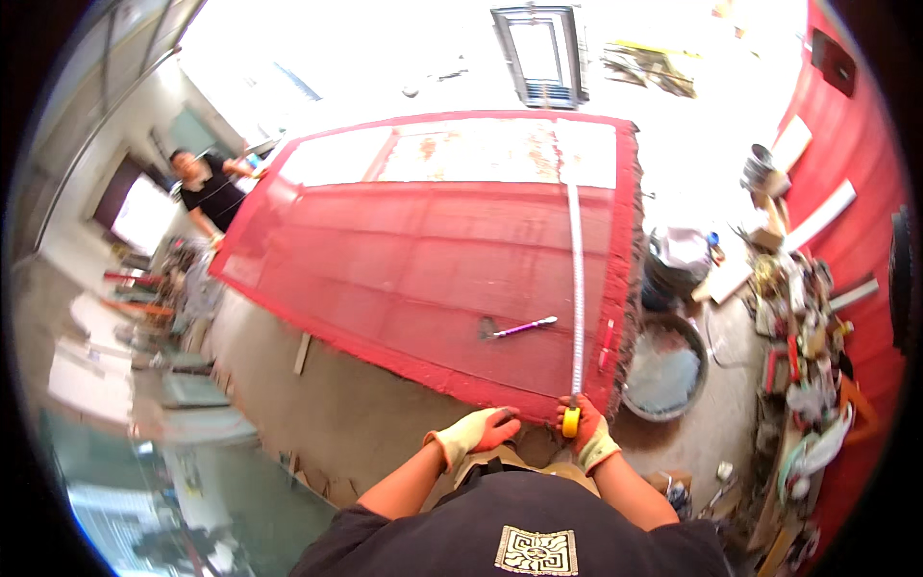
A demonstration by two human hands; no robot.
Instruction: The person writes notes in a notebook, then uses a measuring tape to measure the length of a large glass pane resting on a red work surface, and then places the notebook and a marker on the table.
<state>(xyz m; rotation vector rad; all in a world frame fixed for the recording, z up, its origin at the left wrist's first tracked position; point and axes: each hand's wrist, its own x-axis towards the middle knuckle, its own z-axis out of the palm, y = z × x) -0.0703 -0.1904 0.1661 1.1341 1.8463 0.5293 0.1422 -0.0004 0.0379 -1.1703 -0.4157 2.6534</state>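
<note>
My right hand (589,435), in a red and cream work glove, grips a yellow tape measure (571,421) at the near edge of a big red-coated table (433,231). The white tape blade (576,279) runs out from it, straight away from me across the surface. My left hand (478,431), gloved the same way, is just off the near edge with its fingers stretched to the right, holding nothing. On the table lies a tool with a purple and white handle (524,328) and a dark head. A slim red stick-like item (606,344) is right of the blade.
A person (207,188) stands at the table's far left end, hands at its edge. A round tub (663,370) and a bucket (673,264) stand close on the right. Clutter (798,356) lines the red right wall. Glass sheets (192,462) are at lower left.
</note>
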